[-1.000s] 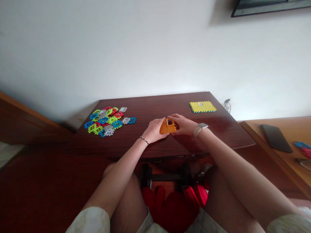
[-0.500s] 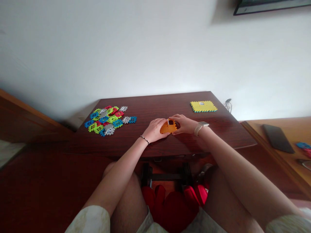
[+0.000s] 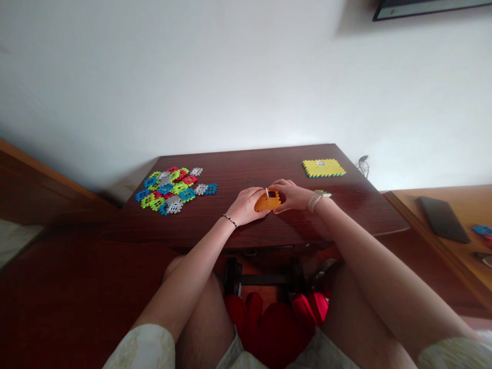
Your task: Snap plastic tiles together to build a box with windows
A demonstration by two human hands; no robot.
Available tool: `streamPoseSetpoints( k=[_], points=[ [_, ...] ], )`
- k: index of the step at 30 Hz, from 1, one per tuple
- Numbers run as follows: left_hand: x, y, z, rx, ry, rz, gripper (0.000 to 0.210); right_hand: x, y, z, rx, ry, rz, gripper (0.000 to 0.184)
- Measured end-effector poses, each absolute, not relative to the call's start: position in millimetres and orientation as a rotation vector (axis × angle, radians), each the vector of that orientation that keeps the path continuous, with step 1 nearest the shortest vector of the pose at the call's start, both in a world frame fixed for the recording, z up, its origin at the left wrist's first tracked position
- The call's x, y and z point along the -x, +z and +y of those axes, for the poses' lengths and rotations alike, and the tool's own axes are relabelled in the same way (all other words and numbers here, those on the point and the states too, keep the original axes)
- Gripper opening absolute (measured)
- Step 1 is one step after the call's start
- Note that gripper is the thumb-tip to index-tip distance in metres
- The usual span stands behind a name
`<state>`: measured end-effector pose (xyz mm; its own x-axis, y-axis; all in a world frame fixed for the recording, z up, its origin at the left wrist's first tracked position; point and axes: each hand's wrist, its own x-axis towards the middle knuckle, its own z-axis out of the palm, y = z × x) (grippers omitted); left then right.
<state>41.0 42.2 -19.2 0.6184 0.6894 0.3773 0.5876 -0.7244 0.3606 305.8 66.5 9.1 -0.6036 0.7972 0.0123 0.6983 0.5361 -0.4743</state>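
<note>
Between my hands, low over the table, are orange interlocking plastic building tiles [image 3: 263,204] with toothed edges; one has a square opening with a small white flap sticking up. My left hand [image 3: 248,205] closes on the left side of this orange piece, thumb at the near edge. Closed around its right side is my right hand [image 3: 290,196], thumb low and fingers over the top. The fingers hide part of the tiles, so how firmly they are joined I cannot tell.
A loose heap of blue, green, red and grey tiles [image 3: 169,188] lies on the left of the dark wooden table [image 3: 238,166]. Stacked yellow toothed panels [image 3: 325,168] sit at the back right. Beyond the right edge, a lighter desk holds a dark flat object [image 3: 442,219].
Both hands keep their grip on the orange tiles with barely any movement. The whole view has shifted very slightly.
</note>
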Motion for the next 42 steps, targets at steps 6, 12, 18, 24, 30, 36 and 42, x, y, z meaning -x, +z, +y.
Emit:
streamPoseSetpoints(
  k=[6,12,18,24,30,36,42],
  points=[
    [-42,-16,41,-2.684,0.624,1.083,0.07,-307,5,69,1.27,0.644,-2.534,0.091],
    [-42,-16,41,-2.695,0.572,1.102,0.069,-308,3,71,1.261,0.638,-2.538,0.093],
    [-43,-15,40,-2.715,0.551,1.098,0.068,-307,3,71,1.272,0.628,-2.551,0.093],
    [-40,-14,37,-2.765,0.504,1.07,0.067,-306,3,70,1.285,0.616,-2.548,0.089],
    [-39,-11,33,-2.801,0.494,1.077,0.061,-307,2,70,1.28,0.629,-2.546,0.088],
    [-44,-5,22,-2.812,0.535,1.088,0.053,-308,1,70,1.277,0.648,-2.538,0.089],
    [-48,0,14,-2.836,0.547,1.102,0.041,-307,4,68,1.284,0.658,-2.534,0.09]
  ],
)
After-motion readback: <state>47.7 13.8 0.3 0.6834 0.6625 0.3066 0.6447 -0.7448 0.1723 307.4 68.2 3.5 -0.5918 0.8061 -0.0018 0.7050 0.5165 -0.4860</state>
